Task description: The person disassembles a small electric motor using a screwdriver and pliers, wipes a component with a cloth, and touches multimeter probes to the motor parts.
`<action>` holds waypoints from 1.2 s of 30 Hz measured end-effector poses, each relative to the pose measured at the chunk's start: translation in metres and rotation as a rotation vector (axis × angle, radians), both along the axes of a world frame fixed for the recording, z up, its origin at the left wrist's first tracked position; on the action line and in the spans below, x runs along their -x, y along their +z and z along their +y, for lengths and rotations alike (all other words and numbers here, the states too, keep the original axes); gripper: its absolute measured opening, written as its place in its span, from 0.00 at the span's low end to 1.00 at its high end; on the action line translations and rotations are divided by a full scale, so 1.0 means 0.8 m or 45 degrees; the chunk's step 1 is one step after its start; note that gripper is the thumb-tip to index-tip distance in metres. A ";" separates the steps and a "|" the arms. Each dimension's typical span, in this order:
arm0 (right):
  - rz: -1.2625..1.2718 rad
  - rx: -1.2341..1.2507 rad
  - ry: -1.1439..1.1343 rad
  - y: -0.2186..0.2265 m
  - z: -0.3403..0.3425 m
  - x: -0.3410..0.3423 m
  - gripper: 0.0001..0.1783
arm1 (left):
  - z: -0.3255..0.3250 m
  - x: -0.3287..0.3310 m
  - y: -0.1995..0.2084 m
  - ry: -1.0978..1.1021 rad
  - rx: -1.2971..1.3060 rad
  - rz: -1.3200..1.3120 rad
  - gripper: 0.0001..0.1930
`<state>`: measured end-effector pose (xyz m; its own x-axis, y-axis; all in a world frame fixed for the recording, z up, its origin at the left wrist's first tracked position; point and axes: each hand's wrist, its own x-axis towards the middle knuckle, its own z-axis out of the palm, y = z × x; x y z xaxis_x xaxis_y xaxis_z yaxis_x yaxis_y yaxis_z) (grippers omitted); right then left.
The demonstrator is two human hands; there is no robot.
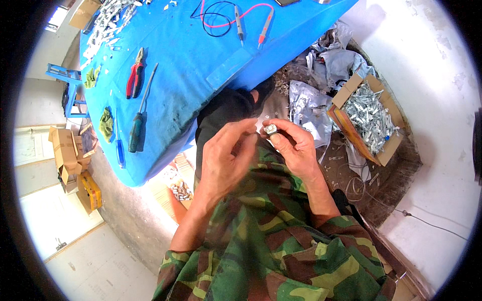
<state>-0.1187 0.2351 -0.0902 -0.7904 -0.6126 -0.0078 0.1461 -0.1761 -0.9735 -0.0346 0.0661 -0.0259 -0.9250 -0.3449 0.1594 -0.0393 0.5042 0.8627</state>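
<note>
My right hand point(296, 145) is closed in a pinch around a small cylinder point(271, 129) with a pale, shiny round end and a darker side. Its exact kind is too small to make out. Close by on the left, my left hand point(226, 158) is raised with its fingers bent toward the cylinder. Motion blurs those fingers, and their tips are partly hidden, so I cannot see whether they hold anything. Both hands are above my lap, in front of the table's near edge.
Red-handled pliers point(134, 75), a long screwdriver point(136, 130), a blue screwdriver point(119, 148) and test probes point(240, 27) lie on the blue-covered table point(175, 60). Metal pieces fill a cardboard box point(386, 95) at right, beside plastic bags point(309, 108). Small parts point(182, 191) sit below the table.
</note>
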 end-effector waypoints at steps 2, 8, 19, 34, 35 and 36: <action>0.016 0.002 0.014 0.002 0.000 0.000 0.17 | -0.001 0.004 0.002 -0.049 0.165 0.110 0.14; 0.063 -0.078 0.057 0.007 -0.001 -0.004 0.17 | -0.008 0.002 -0.005 -0.187 0.350 0.189 0.15; -0.047 -0.130 0.109 0.017 -0.010 -0.007 0.15 | -0.012 0.002 -0.003 -0.222 0.533 0.172 0.08; 0.127 -0.151 -0.319 -0.020 -0.010 0.006 0.17 | 0.018 -0.009 -0.004 0.009 0.174 0.065 0.08; 0.087 -0.104 -0.304 -0.019 -0.010 0.003 0.16 | 0.016 -0.007 -0.005 0.042 0.169 -0.021 0.07; 0.048 -0.053 -0.285 -0.013 -0.013 -0.001 0.16 | 0.013 -0.002 -0.008 0.057 0.163 -0.012 0.06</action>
